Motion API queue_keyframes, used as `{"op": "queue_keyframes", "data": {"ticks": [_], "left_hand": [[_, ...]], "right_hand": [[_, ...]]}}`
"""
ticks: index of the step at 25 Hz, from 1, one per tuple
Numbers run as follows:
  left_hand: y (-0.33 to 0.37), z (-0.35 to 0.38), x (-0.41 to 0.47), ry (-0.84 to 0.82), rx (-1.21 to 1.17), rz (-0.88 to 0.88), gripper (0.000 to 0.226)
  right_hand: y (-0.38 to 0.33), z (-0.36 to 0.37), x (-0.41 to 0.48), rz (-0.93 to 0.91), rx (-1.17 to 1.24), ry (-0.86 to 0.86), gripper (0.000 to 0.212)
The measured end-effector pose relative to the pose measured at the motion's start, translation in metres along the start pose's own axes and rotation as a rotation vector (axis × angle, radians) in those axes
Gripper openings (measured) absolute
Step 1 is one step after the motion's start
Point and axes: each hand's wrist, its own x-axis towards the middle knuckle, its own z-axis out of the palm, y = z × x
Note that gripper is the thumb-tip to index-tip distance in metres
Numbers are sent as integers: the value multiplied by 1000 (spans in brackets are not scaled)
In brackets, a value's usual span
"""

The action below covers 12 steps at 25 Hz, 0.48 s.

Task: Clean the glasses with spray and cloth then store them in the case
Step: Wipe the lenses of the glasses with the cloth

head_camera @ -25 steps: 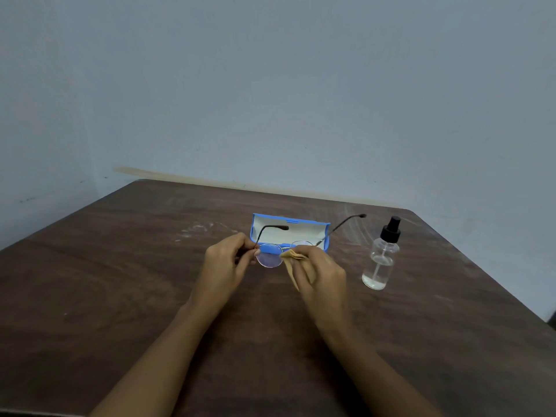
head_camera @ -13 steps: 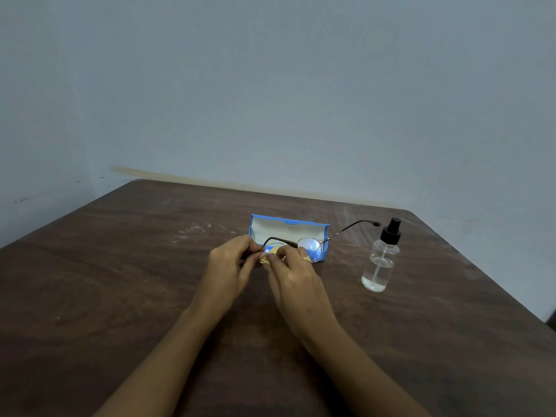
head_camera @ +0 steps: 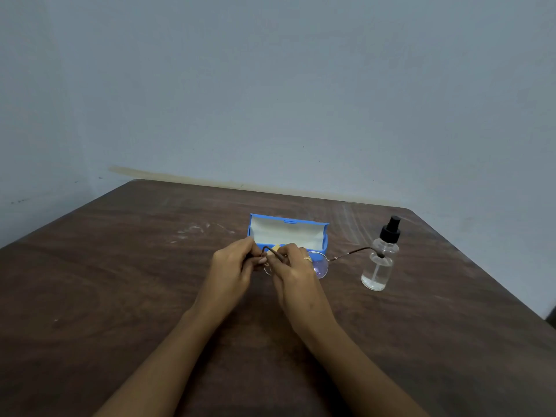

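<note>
Over the brown bench (head_camera: pixel 120 296), both hands met just in front of the case. The left hand (head_camera: pixel 233 266) pinched the glasses (head_camera: pixel 320 266) at one side; the right hand (head_camera: pixel 293 272) pinched a yellow cloth (head_camera: pixel 276 248) against a lens. Behind them the blue case (head_camera: pixel 288 233) lay open. The spray bottle (head_camera: pixel 379 260) stood upright, right of the case.

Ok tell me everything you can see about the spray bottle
The spray bottle is small, clear and looks like plastic, with a black pump top and a thin dip tube inside. A little clear liquid sits at the bottom. It stands upright on the brown table, right of the blue case. Neither hand touches it. One arm tip of the glasses overlaps it in view; contact is unclear.
</note>
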Motion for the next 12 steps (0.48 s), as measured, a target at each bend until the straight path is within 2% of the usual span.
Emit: {"op": "queue_keyframes", "data": {"ticks": [5,7,10,12], "left_hand": [[-2,-1,2,78,-136,-126,45],[0,-2,3,95,-112,-132,47],[-1,-2,2,84,-91,-83,41],[-4,-1,2,60,-45,-54,26]], "right_hand": [[-2,-1,-5,-68,-21,-32,33],[-3,-3,-9,-36,-35,-40,27],[-5,-4,-7,83,-117,-41,13],[-6,-4,-6,110,-102,-8,15]]}}
